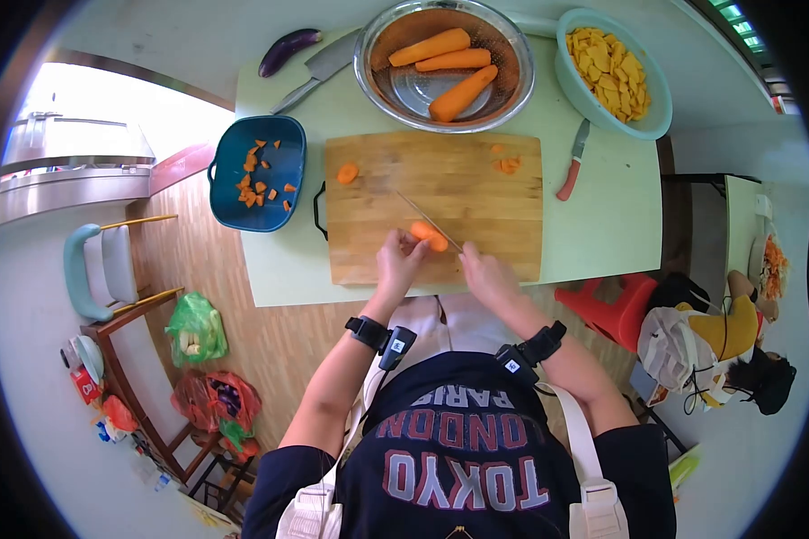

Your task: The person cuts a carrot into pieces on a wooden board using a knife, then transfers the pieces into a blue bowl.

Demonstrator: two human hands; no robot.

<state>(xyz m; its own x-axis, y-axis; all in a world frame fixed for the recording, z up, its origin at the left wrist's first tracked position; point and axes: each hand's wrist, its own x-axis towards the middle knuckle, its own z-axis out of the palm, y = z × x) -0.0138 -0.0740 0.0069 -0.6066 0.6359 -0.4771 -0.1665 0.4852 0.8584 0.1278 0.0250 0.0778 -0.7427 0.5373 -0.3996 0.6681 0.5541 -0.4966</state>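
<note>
A short piece of carrot (pixel 430 234) lies near the front middle of the wooden cutting board (pixel 368 216). My left hand (pixel 403 258) grips it from the left, fingertips pressed on its side. In my right hand (pixel 484 269) is the handle of a knife (pixel 422 214), whose thin blade slants up and left across the carrot. A carrot slice (pixel 347 172) rests at the board's upper left, and small carrot pieces (pixel 508 165) sit at its upper right.
Left of the board stands a blue basin (pixel 212 193) with carrot chunks. Behind it are a steel colander (pixel 361 67) of whole carrots, a cleaver (pixel 333 58) and an eggplant (pixel 289 50). A red-handled knife (pixel 573 166) and a bowl (pixel 663 99) of yellow slices are right. Another person (pixel 737 341) sits far right.
</note>
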